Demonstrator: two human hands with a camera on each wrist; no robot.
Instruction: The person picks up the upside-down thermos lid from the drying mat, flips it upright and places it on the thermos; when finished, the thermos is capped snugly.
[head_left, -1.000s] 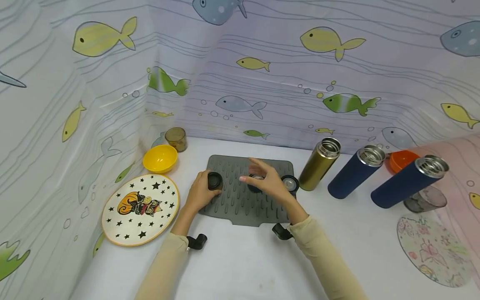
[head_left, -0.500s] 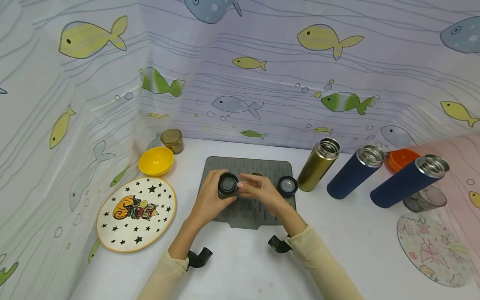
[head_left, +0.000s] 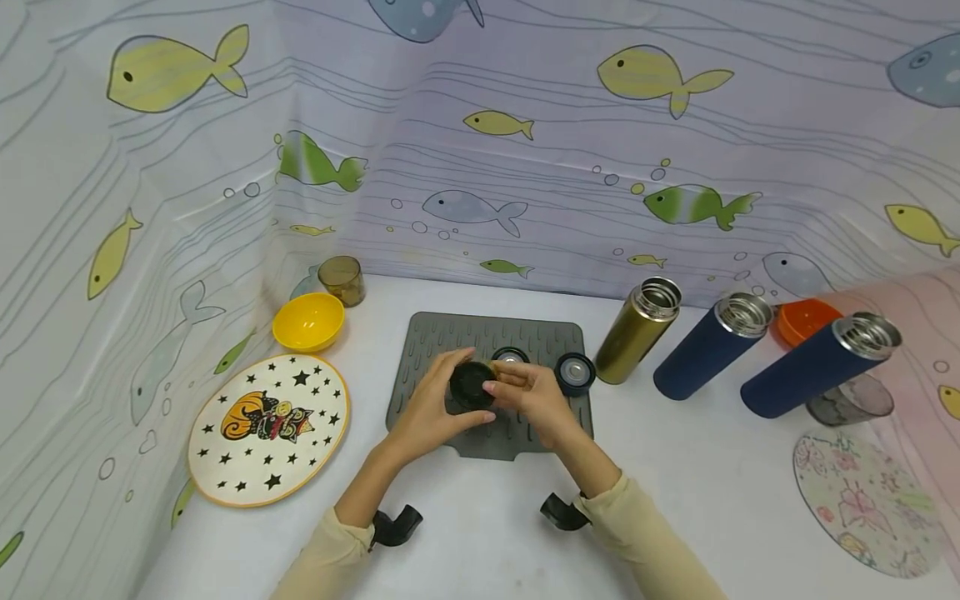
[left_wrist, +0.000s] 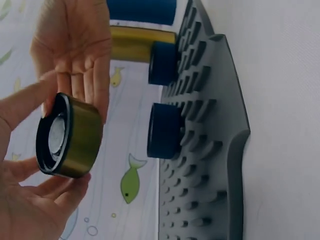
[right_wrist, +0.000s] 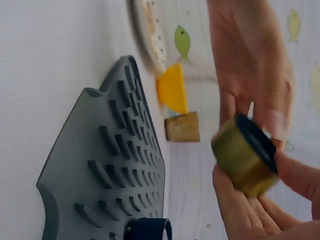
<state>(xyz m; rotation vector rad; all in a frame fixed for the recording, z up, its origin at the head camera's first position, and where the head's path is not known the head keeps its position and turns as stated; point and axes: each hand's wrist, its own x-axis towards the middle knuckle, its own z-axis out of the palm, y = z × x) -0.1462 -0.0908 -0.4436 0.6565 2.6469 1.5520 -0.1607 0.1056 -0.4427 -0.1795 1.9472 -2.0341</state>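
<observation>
A gold bottle lid with a black inner side is held raised over the grey ridged mat. My left hand grips its side, thumb and fingers spread around it. My right hand pinches the same lid from the right, its thumb at the rim. The left wrist view shows the lid tipped, its hollow side facing left. Two dark blue lids stand on the mat: one blue lid at the right edge, another lid just behind my right fingers.
Right of the mat stand an uncapped gold bottle and two uncapped blue bottles. An orange bowl, clear glass and floral plate lie further right. Leftward are a starred plate, yellow bowl and brown glass.
My left hand has brought the gold lid rightward from the mat's left side to its middle. My right hand has moved beside it and now pinches the lid too.
</observation>
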